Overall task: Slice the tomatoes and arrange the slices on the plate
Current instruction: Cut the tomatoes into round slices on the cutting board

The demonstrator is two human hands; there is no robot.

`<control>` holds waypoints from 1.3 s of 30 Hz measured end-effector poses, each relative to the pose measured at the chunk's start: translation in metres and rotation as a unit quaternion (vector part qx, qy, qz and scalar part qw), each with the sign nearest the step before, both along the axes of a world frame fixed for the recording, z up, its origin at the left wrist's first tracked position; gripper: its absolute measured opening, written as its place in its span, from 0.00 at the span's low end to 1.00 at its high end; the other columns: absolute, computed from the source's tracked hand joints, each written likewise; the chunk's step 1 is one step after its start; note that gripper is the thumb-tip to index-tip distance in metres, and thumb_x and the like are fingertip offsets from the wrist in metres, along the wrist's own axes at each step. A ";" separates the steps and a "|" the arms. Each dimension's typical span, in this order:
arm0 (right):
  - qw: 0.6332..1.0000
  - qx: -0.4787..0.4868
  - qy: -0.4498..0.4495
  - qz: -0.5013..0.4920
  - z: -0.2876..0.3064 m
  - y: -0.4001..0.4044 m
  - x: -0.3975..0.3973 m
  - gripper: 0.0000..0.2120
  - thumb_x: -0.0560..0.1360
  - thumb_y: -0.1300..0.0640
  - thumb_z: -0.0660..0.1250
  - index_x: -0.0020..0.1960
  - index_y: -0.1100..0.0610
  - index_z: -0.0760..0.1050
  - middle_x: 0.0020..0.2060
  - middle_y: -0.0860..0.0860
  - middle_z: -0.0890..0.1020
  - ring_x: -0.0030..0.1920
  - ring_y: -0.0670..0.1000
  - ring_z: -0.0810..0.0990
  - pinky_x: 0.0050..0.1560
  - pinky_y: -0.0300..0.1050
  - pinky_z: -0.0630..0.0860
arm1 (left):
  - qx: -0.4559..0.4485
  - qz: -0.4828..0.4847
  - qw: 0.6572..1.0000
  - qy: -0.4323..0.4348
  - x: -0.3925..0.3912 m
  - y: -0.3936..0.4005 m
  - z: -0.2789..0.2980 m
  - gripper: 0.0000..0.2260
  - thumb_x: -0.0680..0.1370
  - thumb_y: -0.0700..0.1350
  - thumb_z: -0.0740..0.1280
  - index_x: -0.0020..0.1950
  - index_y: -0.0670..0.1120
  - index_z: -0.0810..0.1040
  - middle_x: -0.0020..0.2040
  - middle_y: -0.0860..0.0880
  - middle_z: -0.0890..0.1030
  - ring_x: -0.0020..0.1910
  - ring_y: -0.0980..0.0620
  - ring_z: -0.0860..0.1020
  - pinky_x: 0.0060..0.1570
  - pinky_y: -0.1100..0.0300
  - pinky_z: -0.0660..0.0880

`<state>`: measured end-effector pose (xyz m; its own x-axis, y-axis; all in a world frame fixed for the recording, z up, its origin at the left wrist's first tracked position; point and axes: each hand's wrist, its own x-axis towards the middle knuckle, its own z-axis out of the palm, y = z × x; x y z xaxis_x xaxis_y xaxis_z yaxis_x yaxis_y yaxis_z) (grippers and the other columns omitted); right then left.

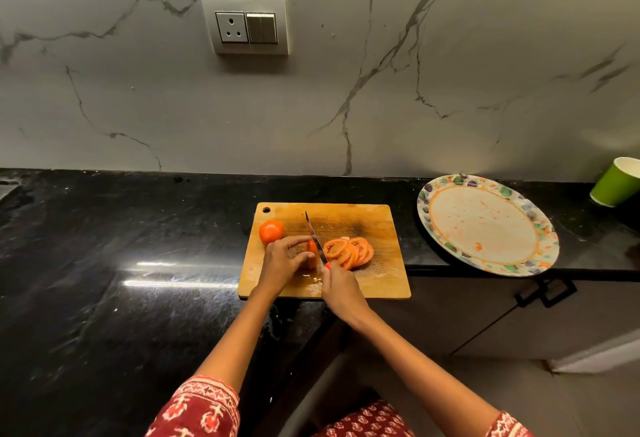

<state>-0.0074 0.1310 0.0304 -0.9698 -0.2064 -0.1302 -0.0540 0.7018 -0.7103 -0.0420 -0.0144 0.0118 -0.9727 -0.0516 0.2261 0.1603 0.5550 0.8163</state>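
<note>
The rectangular wooden cutting board (381, 284) lies on the black polished stone counter (104, 263), and its near edge reaches just over the counter's front edge. To the left of the board the counter is wide and bare; to the right there is a narrow strip of counter between the board and the plate.

Both forearms come from below, in red patterned sleeves (201, 409). The left hand (282, 263) is arched over the remaining tomato piece (311, 253), with curled fingers and thumb holding it from the sides. The right hand (337, 284) is closed around the red handle of the steel kitchen knife (315, 239); the blade points away toward the wall and stands against the cut face of the piece.

Just right of the blade, a row of round tomato slices (351, 252) leans overlapping on the board. A whole orange-red tomato (271, 231) sits near the board's far left corner.

The round plate with a coloured flower rim (427, 194) lies at the right, partly over the counter's edge, with only wet orange traces on it. Behind it a green paper cup (614, 182) stands tilted. A white wall socket with switches (246, 26) is on the marble wall.
</note>
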 end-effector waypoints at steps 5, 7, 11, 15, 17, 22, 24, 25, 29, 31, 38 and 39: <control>1.000 0.018 -0.010 -0.008 -0.001 0.000 -0.003 0.15 0.82 0.57 0.51 0.57 0.65 0.71 0.49 0.61 0.79 0.49 0.60 0.78 0.40 0.42 0.64 | 0.003 0.001 1.000 0.003 -0.001 0.002 -0.005 0.16 0.71 0.39 0.72 0.58 0.42 0.79 0.56 0.46 0.81 0.56 0.57 0.76 0.59 0.58 0.74; 1.000 0.023 -0.010 -0.009 0.000 0.001 -0.003 0.15 0.82 0.57 0.51 0.57 0.65 0.71 0.49 0.62 0.79 0.46 0.58 0.76 0.40 0.42 0.63 | -0.001 -0.008 1.000 0.000 -0.002 0.000 -0.007 0.16 0.72 0.38 0.71 0.59 0.42 0.78 0.57 0.46 0.81 0.58 0.55 0.76 0.60 0.58 0.73; 1.000 0.017 -0.003 -0.013 0.002 0.000 -0.001 0.14 0.82 0.56 0.51 0.56 0.65 0.71 0.48 0.61 0.80 0.46 0.58 0.78 0.39 0.41 0.64 | -0.024 -0.019 0.999 0.013 0.001 -0.002 -0.009 0.15 0.73 0.39 0.70 0.60 0.42 0.78 0.57 0.46 0.80 0.58 0.54 0.77 0.60 0.62 0.72; 1.000 0.026 -0.001 -0.010 0.003 -0.003 0.001 0.14 0.82 0.56 0.51 0.56 0.64 0.71 0.48 0.60 0.79 0.48 0.58 0.78 0.39 0.41 0.64 | -0.044 -0.007 0.999 0.029 0.002 -0.002 -0.010 0.15 0.73 0.42 0.71 0.59 0.44 0.79 0.56 0.48 0.81 0.56 0.54 0.77 0.58 0.58 0.74; 1.000 0.030 -0.001 -0.010 0.004 -0.003 0.001 0.15 0.82 0.56 0.51 0.56 0.64 0.71 0.48 0.59 0.79 0.45 0.56 0.77 0.39 0.42 0.65 | -0.037 0.006 0.999 0.035 0.002 0.000 -0.009 0.14 0.71 0.41 0.72 0.57 0.45 0.80 0.54 0.48 0.82 0.55 0.54 0.78 0.57 0.55 0.74; 0.999 0.036 0.003 -0.014 0.006 -0.001 0.002 0.14 0.82 0.55 0.51 0.57 0.63 0.71 0.48 0.58 0.79 0.44 0.54 0.76 0.40 0.42 0.65 | -0.045 0.015 0.999 0.022 0.002 0.002 -0.003 0.11 0.71 0.44 0.72 0.52 0.49 0.80 0.50 0.51 0.82 0.51 0.55 0.78 0.51 0.57 0.76; 0.999 0.038 0.001 -0.012 0.006 0.000 0.003 0.14 0.82 0.55 0.50 0.57 0.63 0.70 0.48 0.59 0.79 0.45 0.55 0.77 0.40 0.42 0.65 | -0.072 0.015 0.997 0.014 0.001 -0.001 -0.004 0.10 0.71 0.47 0.71 0.52 0.50 0.80 0.51 0.53 0.81 0.53 0.55 0.76 0.49 0.59 0.74; 0.999 0.039 -0.001 -0.011 0.006 0.000 0.003 0.14 0.83 0.55 0.50 0.57 0.63 0.70 0.49 0.59 0.79 0.47 0.56 0.78 0.40 0.42 0.65 | -0.079 0.017 0.997 0.011 0.001 -0.002 -0.005 0.11 0.71 0.50 0.70 0.52 0.51 0.79 0.52 0.53 0.81 0.54 0.55 0.75 0.49 0.60 0.72; 0.999 0.040 -0.014 -0.007 0.007 0.001 0.000 0.15 0.82 0.55 0.50 0.57 0.64 0.70 0.50 0.60 0.79 0.49 0.59 0.78 0.41 0.43 0.65 | -0.068 -0.013 0.998 -0.007 -0.003 -0.003 -0.006 0.19 0.68 0.60 0.63 0.55 0.53 0.77 0.55 0.52 0.80 0.57 0.54 0.75 0.55 0.55 0.73; 0.999 0.044 -0.016 -0.007 0.008 0.001 -0.002 0.15 0.82 0.55 0.50 0.57 0.64 0.71 0.50 0.61 0.79 0.50 0.59 0.78 0.42 0.43 0.65 | -0.060 -0.023 0.998 -0.013 -0.004 -0.002 -0.005 0.20 0.68 0.60 0.62 0.55 0.53 0.77 0.54 0.53 0.80 0.55 0.55 0.76 0.56 0.54 0.75; 0.999 0.036 -0.011 -0.009 0.009 0.002 0.001 0.15 0.82 0.56 0.51 0.57 0.64 0.71 0.49 0.60 0.79 0.48 0.57 0.78 0.40 0.42 0.64 | -0.067 0.017 0.998 0.012 -0.002 0.000 -0.006 0.18 0.68 0.61 0.62 0.51 0.52 0.79 0.51 0.55 0.81 0.52 0.54 0.76 0.51 0.61 0.70; 0.999 0.036 -0.011 -0.009 0.009 0.003 0.001 0.15 0.82 0.56 0.51 0.57 0.64 0.71 0.49 0.60 0.79 0.48 0.57 0.78 0.40 0.42 0.64 | -0.062 0.023 0.998 0.010 -0.002 0.001 -0.007 0.18 0.68 0.61 0.63 0.51 0.52 0.79 0.50 0.55 0.81 0.51 0.55 0.76 0.50 0.59 0.72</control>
<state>-0.0065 0.1336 0.0393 -0.9702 -0.1775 -0.1652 -0.0253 0.7516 -0.6591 -0.0436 -0.0135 0.0052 -0.9653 -0.0665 0.2527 0.1476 0.6590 0.7376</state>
